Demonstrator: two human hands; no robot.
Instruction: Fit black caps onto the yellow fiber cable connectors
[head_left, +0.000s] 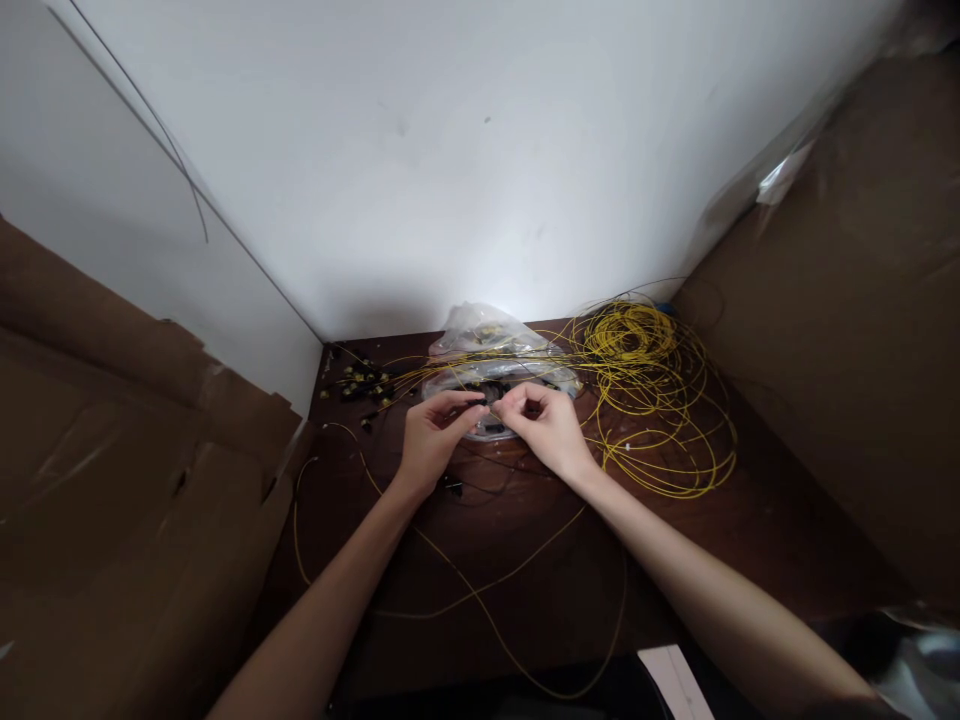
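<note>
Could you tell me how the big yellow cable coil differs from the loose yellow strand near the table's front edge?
The cable coil is many stacked loops, right of the right hand; the loose strand is single, lying in open curves below the left hand. Both are thin, yellow, on the dark table.

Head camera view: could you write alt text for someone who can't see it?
Two bare hands, left hand and right hand, meet over a clear plastic bag, pinching a small dark part on a dark wooden table beside coiled yellow cables.
</note>
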